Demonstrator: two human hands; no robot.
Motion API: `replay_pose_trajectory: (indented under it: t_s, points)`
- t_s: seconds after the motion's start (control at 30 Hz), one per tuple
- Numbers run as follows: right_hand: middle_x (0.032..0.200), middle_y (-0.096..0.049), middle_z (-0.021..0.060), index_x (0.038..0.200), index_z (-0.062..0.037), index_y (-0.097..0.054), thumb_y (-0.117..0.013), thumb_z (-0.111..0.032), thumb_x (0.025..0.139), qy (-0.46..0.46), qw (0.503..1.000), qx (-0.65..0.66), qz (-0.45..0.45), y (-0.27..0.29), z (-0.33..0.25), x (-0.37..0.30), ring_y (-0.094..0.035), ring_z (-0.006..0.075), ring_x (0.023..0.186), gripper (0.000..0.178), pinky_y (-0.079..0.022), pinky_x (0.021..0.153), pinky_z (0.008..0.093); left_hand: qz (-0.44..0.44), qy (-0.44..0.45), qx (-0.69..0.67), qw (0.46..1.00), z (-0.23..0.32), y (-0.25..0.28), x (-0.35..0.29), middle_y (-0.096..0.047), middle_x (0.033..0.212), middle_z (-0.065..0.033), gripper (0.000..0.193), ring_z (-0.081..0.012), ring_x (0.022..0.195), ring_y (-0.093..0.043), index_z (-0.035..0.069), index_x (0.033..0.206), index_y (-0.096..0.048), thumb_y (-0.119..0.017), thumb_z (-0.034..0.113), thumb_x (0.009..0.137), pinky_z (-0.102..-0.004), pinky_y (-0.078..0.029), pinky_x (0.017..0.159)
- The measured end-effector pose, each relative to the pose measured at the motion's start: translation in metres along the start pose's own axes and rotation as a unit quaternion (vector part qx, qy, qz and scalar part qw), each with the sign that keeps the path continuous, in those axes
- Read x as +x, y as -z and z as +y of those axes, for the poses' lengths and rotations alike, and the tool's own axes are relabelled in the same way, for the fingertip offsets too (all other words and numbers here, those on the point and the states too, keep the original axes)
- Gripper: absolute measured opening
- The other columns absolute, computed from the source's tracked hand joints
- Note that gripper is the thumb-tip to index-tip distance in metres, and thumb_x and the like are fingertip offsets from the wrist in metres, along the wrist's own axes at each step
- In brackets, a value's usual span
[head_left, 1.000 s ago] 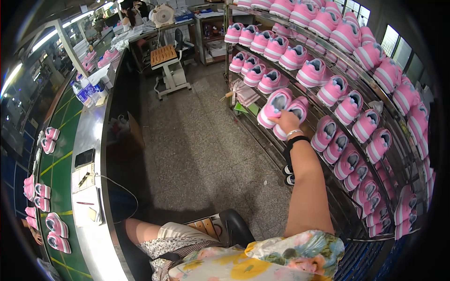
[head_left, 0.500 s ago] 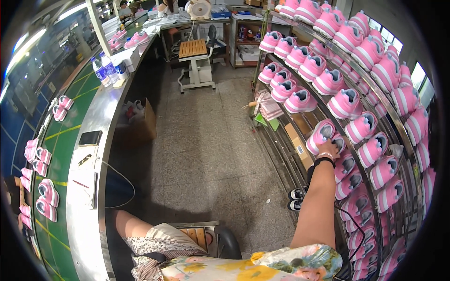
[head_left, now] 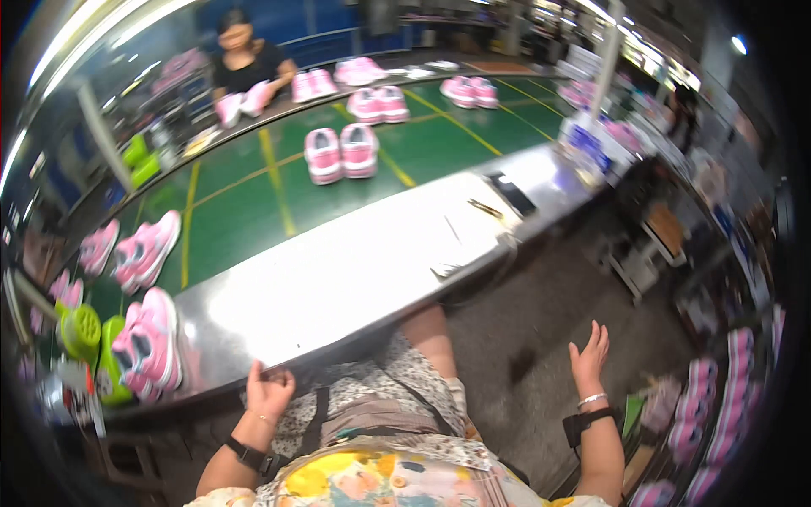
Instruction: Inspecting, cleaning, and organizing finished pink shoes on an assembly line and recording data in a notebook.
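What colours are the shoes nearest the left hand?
The shoes are pink and white; head view.

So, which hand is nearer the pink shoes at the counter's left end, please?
Left: the left hand is right of the pink shoes; the right hand, much farther right.

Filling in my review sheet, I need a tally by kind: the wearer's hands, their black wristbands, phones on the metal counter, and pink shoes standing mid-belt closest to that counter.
Hands: 2 (left hand, right hand)
Black wristbands: 2
Dark phone: 1
Pink shoes, nearest mid-belt pair: 2
Total: 7
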State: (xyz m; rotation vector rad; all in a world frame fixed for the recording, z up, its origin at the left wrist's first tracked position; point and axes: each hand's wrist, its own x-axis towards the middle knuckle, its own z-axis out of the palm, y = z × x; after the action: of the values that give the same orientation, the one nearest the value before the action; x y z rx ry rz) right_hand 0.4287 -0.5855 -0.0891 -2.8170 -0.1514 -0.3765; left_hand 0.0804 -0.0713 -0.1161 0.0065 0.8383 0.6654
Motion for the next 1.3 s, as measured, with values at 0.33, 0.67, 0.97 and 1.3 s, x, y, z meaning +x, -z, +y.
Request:
replay_pose_trajectory:
  t_s: [0.33, 0.67, 0.97, 1.3]
  points:
    - [0.127, -0.037, 0.0226, 0.129, -0.0031, -0.039, -0.069, -0.011, 0.073, 0.476, 0.833, 0.268, -0.089, -0.017, -0.327, 0.062, -0.037, 0.0399, 0.118, 0.064, -0.031, 0.1, 0.0455, -0.018, 0.067, 0.119, 0.99, -0.037, -0.027, -0.051, -0.055, 0.109, -0.008, 0.014, -0.0244, 0.107, -0.052, 0.011, 0.095, -0.055, -0.052, 0.025, 0.092, -0.0495, -0.035, 0.102]
    - [0.127, -0.039, 0.0244, 0.133, -0.0152, -0.039, -0.073, -0.021, 0.071, 0.454, 0.877, 0.124, -0.096, -0.094, -0.521, 0.189, -0.039, 0.04, 0.117, 0.07, -0.034, 0.098, 0.0467, 0.032, -0.521, 0.742, 0.421, 0.019, -0.052, -0.029, -0.064, 0.084, -0.0097, 0.02, -0.022, 0.086, -0.06, -0.002, 0.101, -0.057, -0.057, 0.013, 0.087, -0.034, -0.05, 0.072]
    - [0.111, -0.058, 0.0169, 0.13, -0.0308, -0.044, -0.07, -0.056, 0.066, 0.35, 0.909, -0.093, -0.209, -0.149, -0.584, 0.287, -0.053, 0.0355, 0.108, 0.073, -0.034, 0.093, 0.0551, 0.074, -0.603, 0.706, 0.363, 0.016, -0.055, -0.018, -0.061, 0.083, -0.0165, 0.015, -0.0373, 0.078, -0.055, 0.001, 0.085, -0.062, -0.065, 0.013, 0.077, -0.0436, -0.046, 0.07]
    - [0.08, -0.063, 0.0128, 0.095, -0.011, -0.061, -0.058, -0.063, 0.072, 0.464, 0.879, 0.014, -0.109, -0.127, -0.563, 0.235, -0.063, 0.0305, 0.077, 0.057, -0.047, 0.065, 0.0415, 0.063, -0.585, 0.702, 0.401, 0.019, -0.061, -0.027, -0.061, 0.082, -0.0163, 0.018, -0.0373, 0.079, -0.055, 0.002, 0.087, -0.062, -0.065, 0.017, 0.077, -0.0443, -0.045, 0.072]
